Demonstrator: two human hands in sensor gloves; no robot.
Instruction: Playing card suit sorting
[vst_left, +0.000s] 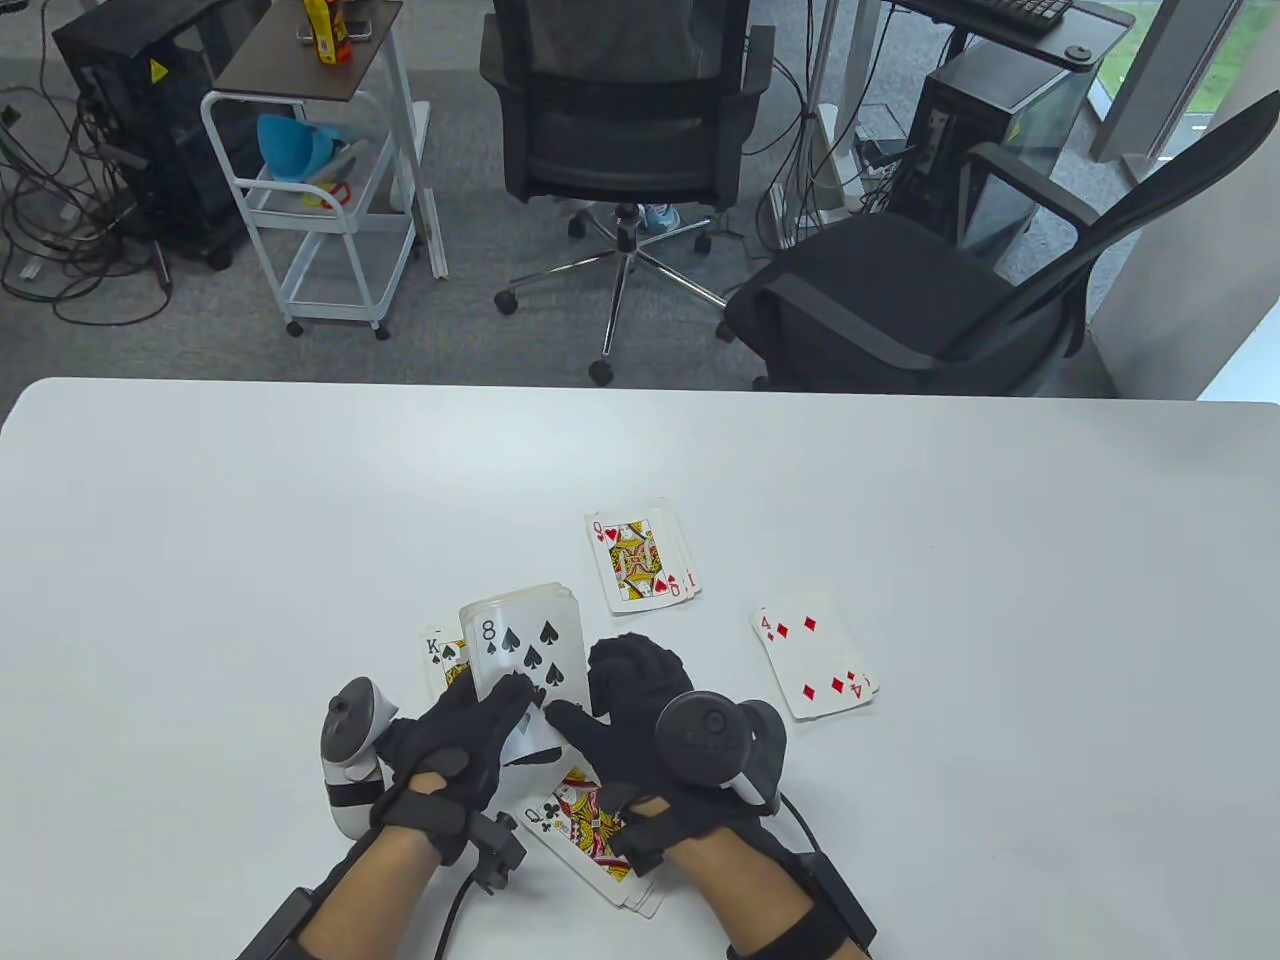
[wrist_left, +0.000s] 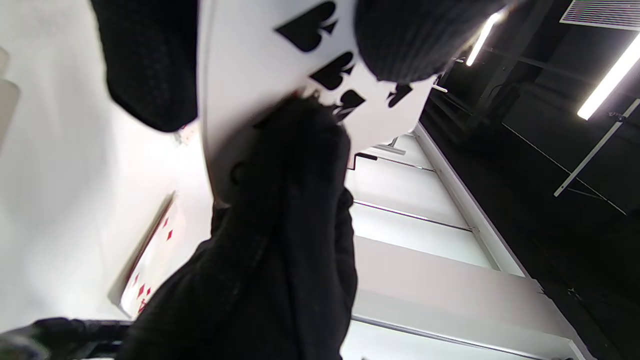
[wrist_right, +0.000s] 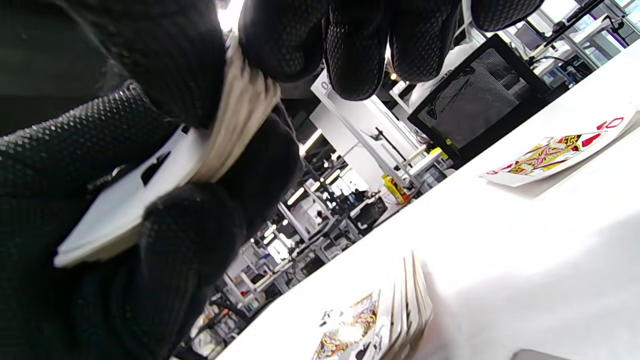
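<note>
White table (vst_left: 300, 520) under both hands; left hand (vst_left: 455, 745) and right hand (vst_left: 625, 715) close together, both gripping the deck (vst_left: 525, 650), eight of spades on top; hearts pile (vst_left: 640, 562) beyond the right hand, diamonds pile (vst_left: 812, 662) to its right, clubs pile (vst_left: 590, 825) under its wrist; king of spades (vst_left: 440, 655) behind the left fingers

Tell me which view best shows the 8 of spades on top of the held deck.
Table view: the 8 of spades shows its index and pips. Left wrist view catches only some pips close up. Right wrist view shows just the deck's edge.
</note>
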